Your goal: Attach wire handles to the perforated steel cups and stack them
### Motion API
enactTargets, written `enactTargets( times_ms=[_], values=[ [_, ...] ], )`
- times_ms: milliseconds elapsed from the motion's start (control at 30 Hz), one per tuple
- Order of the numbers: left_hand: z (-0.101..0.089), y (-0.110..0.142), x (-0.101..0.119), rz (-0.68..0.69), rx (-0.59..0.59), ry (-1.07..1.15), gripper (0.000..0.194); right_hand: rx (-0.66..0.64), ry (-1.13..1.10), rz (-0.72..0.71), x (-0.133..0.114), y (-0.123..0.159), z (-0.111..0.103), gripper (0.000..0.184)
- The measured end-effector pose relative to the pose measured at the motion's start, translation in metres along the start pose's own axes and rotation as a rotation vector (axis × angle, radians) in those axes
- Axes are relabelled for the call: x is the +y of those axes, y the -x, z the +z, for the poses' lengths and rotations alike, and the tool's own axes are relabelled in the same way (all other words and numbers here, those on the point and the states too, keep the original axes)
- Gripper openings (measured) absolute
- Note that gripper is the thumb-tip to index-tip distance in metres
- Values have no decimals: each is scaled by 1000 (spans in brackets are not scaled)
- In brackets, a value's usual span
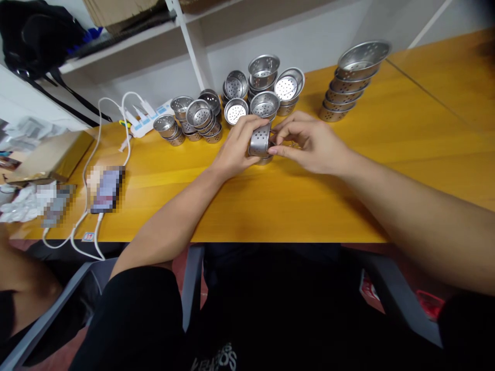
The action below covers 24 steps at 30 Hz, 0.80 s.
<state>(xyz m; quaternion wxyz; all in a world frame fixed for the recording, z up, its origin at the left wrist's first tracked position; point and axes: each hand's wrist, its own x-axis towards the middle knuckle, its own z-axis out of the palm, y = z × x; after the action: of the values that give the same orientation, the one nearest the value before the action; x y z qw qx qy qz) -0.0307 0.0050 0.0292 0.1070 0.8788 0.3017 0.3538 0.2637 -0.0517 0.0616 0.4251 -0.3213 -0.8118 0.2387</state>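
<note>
The person's left hand is wrapped around a small perforated metal cup, gripping it from the left, with the fingers over its far side and the thumb toward the near side. The cup is tilted and sits over the middle of the yellow table, just on the near side of a group of similar cups; part of another metal piece shows directly below it. The right hand comes in from the right, its fingers bent and its thumb and fingertips drawn together at the cup's right edge; whether they pinch the rim or something small there cannot be told. Beyond the hands, the middle group of cups stands near the wall, some of them nested and tilted. To its left is a left group of stacked cups, and well apart to the right a tall stack leans rightward. On the far left, a white power strip lies beside the left group, with white cables running from it. Nearer, a phone with a cable plugged in lies on the table, and another person's arm shows at the left edge.
</note>
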Motion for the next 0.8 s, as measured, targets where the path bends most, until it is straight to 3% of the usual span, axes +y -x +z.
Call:
enactTargets(
  times_ms=[267,400,467,567,700,800],
  values=[
    [-5,3,-15,-60,27,14,119,25,-104,-63,-1,-2,-9,48],
    [-2,8,-29,-113,89,5,120,130,71,4,15,-3,-27,53],
    [2,10,-34,-137,102,44,118,78,197,46,35,-4,-39,63],
    [10,12,-34,-164,79,118,117,-121,325,123,69,-4,-54,76],
    [13,13,-23,-177,20,200,121,-285,334,149,94,-5,-61,56],
    [9,12,-12,-197,10,269,121,-253,342,135,86,-3,-56,47]
  ],
)
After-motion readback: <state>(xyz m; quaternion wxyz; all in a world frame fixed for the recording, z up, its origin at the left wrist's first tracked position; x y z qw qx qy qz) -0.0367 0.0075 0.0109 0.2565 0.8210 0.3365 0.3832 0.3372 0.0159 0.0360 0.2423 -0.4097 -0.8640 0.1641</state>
